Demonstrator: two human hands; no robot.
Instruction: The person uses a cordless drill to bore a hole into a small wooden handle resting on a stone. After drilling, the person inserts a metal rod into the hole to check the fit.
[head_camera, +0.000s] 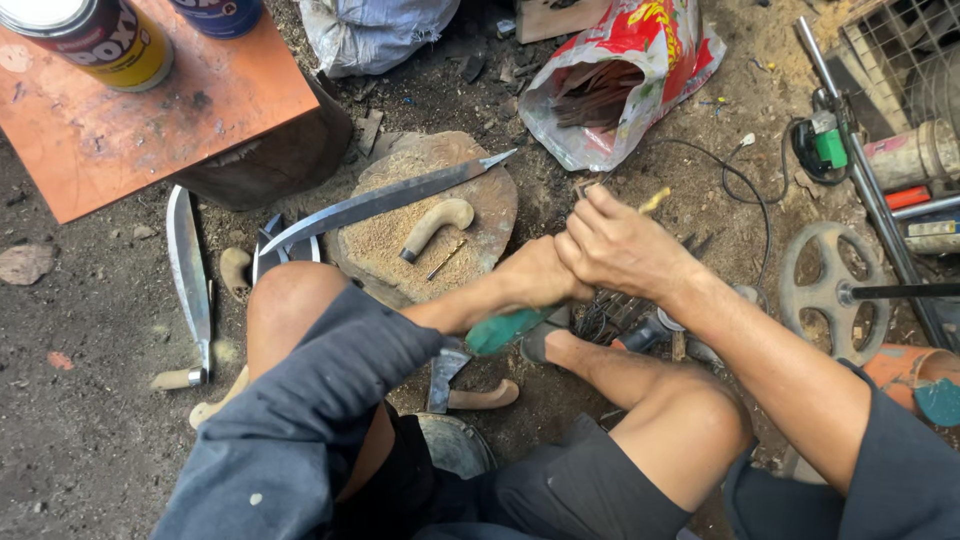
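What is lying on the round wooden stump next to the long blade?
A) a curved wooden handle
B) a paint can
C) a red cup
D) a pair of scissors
A: a curved wooden handle lies on the sawdust-covered stump, just below the long blade; the cans stand on the orange table instead.

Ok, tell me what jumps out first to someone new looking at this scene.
The long curved blade lying across the round wooden block at centre, with a loose curved wooden handle beside it. Just right of that, the left hand and right hand are clasped together above a green-handled tool. Top right lies a red and white bag.
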